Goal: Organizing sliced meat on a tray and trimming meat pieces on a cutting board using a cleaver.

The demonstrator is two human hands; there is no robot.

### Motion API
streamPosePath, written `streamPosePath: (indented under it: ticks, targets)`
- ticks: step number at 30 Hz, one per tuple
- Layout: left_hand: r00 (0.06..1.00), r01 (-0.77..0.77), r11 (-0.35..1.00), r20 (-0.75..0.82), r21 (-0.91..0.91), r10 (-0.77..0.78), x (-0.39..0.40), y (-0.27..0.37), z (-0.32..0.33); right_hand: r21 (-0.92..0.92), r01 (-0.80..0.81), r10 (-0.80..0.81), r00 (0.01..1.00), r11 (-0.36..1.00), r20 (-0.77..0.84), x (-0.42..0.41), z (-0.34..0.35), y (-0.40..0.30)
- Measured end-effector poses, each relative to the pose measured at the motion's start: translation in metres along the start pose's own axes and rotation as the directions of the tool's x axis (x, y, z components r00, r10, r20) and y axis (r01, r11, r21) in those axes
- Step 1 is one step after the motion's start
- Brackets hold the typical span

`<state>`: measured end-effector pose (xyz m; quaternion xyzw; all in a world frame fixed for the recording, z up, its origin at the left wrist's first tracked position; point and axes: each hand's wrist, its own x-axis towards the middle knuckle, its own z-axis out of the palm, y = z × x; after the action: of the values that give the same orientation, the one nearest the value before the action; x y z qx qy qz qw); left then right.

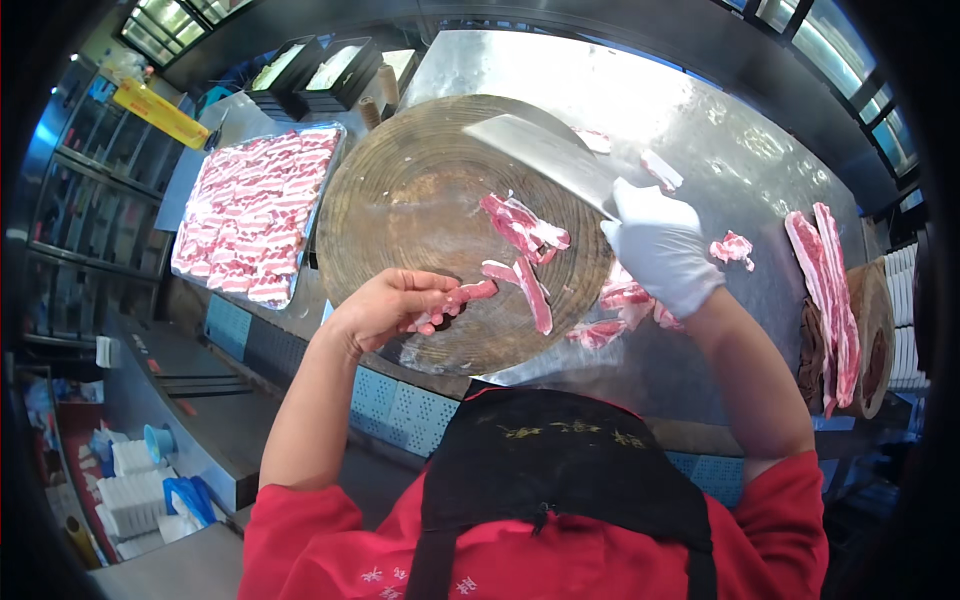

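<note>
My bare left hand [394,307] pinches a small strip of raw meat [474,291] over the near left part of a round wooden chopping block [420,202]. In my right hand [652,236], gloved in white, is the handle of a broad cleaver [544,161]. The blade points to the far left over the block, and the grip hides the handle. Between my hands, a clump of meat pieces [521,225] lies on the wood, with a flat strip of meat [533,296] closer to me. More meat scraps [626,296] rest at the block's right edge, partly under my right wrist.
A tray of sliced streaky pork [259,210] stands left of the block. Long pork belly strips [832,307] lie at the table's right end, beside a stack of white trays [904,315]. Small trimmings [731,249] dot the steel table [757,172]. Black containers [341,71] stand at the back left.
</note>
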<state>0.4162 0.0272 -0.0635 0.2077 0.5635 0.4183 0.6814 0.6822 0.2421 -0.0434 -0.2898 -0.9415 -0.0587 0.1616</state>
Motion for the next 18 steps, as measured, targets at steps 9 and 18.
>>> streamPosePath:
  ticks: [9, 18]
  targets:
    - [0.980, -0.120, 0.981, -0.140, 0.151, 0.141, -0.020, -0.007, -0.011, 0.300, -0.036, 0.037, 0.999, 0.953, 0.001, 0.001, -0.001, -0.063]
    - [0.987, -0.120, 0.991, 0.095, -0.061, 0.126, -0.016, -0.012, -0.035, 0.338, -0.309, 0.233, 0.940, 0.889, 0.248, -0.025, 0.010, -0.118]
